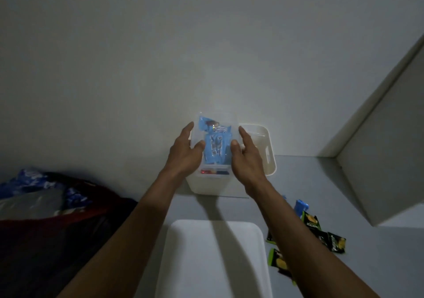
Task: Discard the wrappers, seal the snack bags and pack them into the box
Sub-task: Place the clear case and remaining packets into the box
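box [207,186] holds blue snack bag [216,144]; both hands flank it

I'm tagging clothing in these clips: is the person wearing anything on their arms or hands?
Nothing shows. Both forearms are bare up to the frame's lower edge, with no sleeves or cuffs in view. The left hand and the right hand are bare too: no gloves, and no watch, bracelet or ring that I can make out in the dim light. Anything worn higher up the arms is out of frame.

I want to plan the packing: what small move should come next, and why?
Probably press the blue snack bag down into the white box. Both the left hand and right hand flank it, and it still stands above the rim.
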Demonstrator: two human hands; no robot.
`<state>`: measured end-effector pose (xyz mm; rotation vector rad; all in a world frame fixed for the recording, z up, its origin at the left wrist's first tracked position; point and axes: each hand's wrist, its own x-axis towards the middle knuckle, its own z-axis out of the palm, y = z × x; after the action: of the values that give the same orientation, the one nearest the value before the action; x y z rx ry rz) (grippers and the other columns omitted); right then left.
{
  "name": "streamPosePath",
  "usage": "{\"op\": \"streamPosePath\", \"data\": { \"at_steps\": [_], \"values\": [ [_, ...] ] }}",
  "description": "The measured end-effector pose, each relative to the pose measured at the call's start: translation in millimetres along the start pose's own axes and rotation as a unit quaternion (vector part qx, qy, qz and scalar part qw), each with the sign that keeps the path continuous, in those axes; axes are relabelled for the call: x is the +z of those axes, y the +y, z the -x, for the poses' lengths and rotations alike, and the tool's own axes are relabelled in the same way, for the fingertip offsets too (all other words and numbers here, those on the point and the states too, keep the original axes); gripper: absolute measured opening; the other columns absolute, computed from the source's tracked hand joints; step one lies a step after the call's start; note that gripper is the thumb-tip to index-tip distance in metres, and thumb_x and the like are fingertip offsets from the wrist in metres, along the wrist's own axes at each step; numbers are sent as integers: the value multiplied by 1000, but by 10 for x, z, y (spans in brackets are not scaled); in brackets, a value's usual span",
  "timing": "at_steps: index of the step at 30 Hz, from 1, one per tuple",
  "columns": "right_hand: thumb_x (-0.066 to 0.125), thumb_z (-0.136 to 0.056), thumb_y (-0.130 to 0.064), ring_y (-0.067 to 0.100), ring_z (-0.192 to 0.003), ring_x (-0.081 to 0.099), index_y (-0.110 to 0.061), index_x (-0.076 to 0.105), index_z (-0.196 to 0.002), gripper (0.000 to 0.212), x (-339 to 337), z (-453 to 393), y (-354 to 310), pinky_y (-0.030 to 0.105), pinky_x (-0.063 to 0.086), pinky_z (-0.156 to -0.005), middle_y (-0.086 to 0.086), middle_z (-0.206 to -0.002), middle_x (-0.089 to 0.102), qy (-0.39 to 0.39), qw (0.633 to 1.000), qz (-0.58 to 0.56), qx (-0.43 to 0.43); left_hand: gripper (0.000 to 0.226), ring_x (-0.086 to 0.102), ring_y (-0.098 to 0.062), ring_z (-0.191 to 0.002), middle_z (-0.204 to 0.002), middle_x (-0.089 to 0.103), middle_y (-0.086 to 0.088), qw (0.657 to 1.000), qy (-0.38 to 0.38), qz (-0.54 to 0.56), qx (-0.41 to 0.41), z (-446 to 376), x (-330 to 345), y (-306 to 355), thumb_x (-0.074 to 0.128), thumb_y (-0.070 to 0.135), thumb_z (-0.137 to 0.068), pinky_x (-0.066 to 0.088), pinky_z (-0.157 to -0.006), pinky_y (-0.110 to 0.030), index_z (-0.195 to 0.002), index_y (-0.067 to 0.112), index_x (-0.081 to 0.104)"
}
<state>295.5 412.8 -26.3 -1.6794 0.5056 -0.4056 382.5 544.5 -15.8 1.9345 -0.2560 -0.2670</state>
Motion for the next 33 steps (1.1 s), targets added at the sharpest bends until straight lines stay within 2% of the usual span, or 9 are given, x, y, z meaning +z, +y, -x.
{"op": "streamPosePath", "data": {
  "at_steps": [4, 7, 10, 18, 20, 24, 26, 29, 33],
  "values": [
    [41, -104, -33, 4, -86, 63, -33, 27, -150, 47, 130, -545, 141, 14, 55, -61, -8, -124, 55, -17, 999, 1, 28, 63, 59, -25, -118, -144, 50, -4, 1000, -15, -18, -19, -602, 62, -110, 60, 25, -94, 56, -91, -48, -148, 36, 29],
    [46, -103, -28, 15, -103, 66, -31, 31, -147, 47, 241, -914, 424, 33, 61, -79, 0, -134, 56, -32, 998, 12, 55, 67, 59, -26, -119, -145, 49, -4, 998, -34, -39, -45, -940, 131, -333, 64, 27, -92, 56, -91, -48, -148, 34, 28],
    [50, -101, -21, 23, -109, 63, -29, 28, -147, 52, 339, -1147, 688, 43, 60, -83, 7, -140, 50, -60, 992, 10, 112, 74, 57, -28, -119, -143, 49, -7, 992, -60, -69, -87, -1179, 219, -602, 67, 24, -89, 52, -96, -48, -150, 28, 24],
    [56, -97, -7, 14, -87, 61, -19, 26, -142, 56, 488, -1440, 1173, 30, 61, -72, 10, -131, 50, -121, 962, 27, 244, 85, 48, -31, -123, -142, 42, -18, 962, -131, -121, -206, -1518, 491, -1126, 67, 11, -87, 46, -101, -39, -151, 12, 10],
    [55, -97, -5, 18, -91, 61, -19, 22, -143, 59, 518, -1489, 1233, 34, 61, -75, 11, -127, 51, -132, 955, 28, 266, 91, 44, -31, -129, -148, 36, -18, 955, -137, -138, -223, -1578, 536, -1202, 66, 12, -89, 43, -97, -33, -153, 12, 2],
    [56, -95, -2, 24, -96, 63, -19, 18, -144, 64, 581, -1589, 1346, 45, 59, -84, 12, -123, 51, -136, 947, 28, 290, 97, 34, -31, -138, -158, 19, -14, 949, -157, -127, -241, -1642, 606, -1266, 59, 7, -94, 38, -105, -36, -151, 11, -19],
    [56, -95, 0, 21, -90, 63, -22, 18, -144, 66, 597, -1614, 1394, 45, 59, -84, 10, -121, 51, -134, 946, 29, 294, 97, 35, -31, -138, -157, 20, -14, 948, -161, -117, -248, -1672, 638, -1304, 57, 4, -95, 38, -105, -37, -150, 12, -23],
    [56, -94, 2, 15, -92, 60, -21, 13, -147, 72, 612, -1621, 1441, 38, 59, -80, 9, -125, 48, -143, 949, 55, 276, 99, 45, -31, -130, -149, 32, -17, 946, -167, -132, -244, -1721, 674, -1382, 59, 2, -92, 45, -104, -43, -149, 18, -20],
    [60, -90, 0, 24, -114, 53, -16, 7, -150, 81, 638, -1608, 1482, 42, 51, -96, 7, -127, 46, -165, 951, 106, 237, 93, 52, -29, -121, -139, 42, -15, 948, -169, -158, -221, -1728, 688, -1395, 64, 1, -88, 50, -98, -47, -147, 19, -5]
  ]
}}
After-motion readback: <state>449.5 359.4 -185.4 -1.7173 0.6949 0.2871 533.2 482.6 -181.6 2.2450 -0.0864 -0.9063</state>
